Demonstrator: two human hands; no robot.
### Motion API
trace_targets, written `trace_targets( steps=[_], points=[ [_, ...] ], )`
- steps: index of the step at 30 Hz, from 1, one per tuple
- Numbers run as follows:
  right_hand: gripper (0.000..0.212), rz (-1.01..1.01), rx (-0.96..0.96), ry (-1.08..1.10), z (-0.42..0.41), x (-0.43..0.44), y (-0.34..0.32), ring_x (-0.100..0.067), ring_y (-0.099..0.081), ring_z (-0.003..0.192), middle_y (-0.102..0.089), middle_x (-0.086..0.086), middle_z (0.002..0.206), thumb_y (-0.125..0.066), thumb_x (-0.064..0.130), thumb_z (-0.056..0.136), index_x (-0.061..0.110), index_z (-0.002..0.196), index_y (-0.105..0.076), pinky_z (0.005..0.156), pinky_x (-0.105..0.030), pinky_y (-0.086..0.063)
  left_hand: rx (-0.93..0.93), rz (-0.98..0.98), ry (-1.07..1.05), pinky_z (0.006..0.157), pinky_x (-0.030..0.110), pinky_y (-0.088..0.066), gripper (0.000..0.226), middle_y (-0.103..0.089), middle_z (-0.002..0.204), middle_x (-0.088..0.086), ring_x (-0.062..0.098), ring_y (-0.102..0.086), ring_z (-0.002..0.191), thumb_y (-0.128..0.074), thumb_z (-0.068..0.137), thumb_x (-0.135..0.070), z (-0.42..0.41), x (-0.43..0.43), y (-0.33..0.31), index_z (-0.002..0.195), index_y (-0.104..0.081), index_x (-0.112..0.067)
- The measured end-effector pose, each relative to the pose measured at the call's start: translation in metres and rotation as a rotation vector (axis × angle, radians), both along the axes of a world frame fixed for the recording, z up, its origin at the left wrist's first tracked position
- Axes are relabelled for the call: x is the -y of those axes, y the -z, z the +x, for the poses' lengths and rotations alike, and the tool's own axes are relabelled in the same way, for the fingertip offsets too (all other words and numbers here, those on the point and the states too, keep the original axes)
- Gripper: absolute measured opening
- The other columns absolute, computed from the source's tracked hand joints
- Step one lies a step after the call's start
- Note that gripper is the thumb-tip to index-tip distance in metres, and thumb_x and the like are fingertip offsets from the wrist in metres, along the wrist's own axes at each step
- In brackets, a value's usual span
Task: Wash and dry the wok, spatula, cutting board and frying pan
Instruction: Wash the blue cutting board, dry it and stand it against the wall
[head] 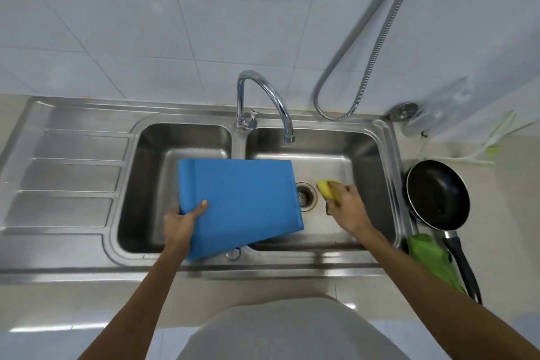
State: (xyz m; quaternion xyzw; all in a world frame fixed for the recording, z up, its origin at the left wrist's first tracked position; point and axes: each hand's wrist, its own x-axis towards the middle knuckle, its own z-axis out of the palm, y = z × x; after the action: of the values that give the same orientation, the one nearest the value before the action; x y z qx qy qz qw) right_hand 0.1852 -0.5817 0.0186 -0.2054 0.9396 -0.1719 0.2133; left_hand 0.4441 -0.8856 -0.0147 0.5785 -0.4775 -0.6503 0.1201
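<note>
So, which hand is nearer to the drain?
The right. The right hand, holding a sponge, is just right of the drain. The left hand grips the left edge of the board, well to the left of the drain.

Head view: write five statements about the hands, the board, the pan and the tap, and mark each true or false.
1. The left hand grips the blue cutting board at a near corner. True.
2. The right hand holds a green cloth. False: it holds a yellow sponge; the green cloth lies on the counter.
3. The frying pan sits in the left basin. False: it rests on the counter to the right of the sink.
4. The tap has its spout over the right basin. True.
5. The cutting board lies flat on the draining rack. False: it is held tilted above the two basins.
</note>
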Motion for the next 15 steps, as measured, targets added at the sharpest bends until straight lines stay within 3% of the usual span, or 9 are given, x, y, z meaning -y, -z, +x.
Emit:
trace_targets(
  steps=[6,15],
  points=[
    [0.048,-0.004,-0.195,0.161,-0.112,-0.035,-0.031,-0.047,-0.056,0.108,-0.055,-0.030,0.120,-0.067,0.020,0.092,0.007,0.136,-0.053,0.093,-0.045,-0.046,-0.034,0.069,0.055,0.075,0.044,-0.061,0.040,-0.079,0.095,0.005,0.029,-0.075,0.087,-0.088,0.072,-0.030,-0.025,-0.027,-0.004,0.102,-0.073,-0.010],
    [0.035,0.095,-0.268,0.219,-0.232,-0.071,-0.023,-0.046,-0.059,0.105,-0.063,-0.032,0.112,-0.063,0.022,0.092,-0.004,0.116,-0.061,0.089,-0.049,-0.048,-0.023,0.092,-0.004,0.074,0.043,-0.060,0.054,-0.078,0.100,0.009,0.033,-0.074,0.091,-0.089,0.062,-0.038,-0.045,-0.084,-0.014,0.105,-0.073,-0.008]
  ],
)
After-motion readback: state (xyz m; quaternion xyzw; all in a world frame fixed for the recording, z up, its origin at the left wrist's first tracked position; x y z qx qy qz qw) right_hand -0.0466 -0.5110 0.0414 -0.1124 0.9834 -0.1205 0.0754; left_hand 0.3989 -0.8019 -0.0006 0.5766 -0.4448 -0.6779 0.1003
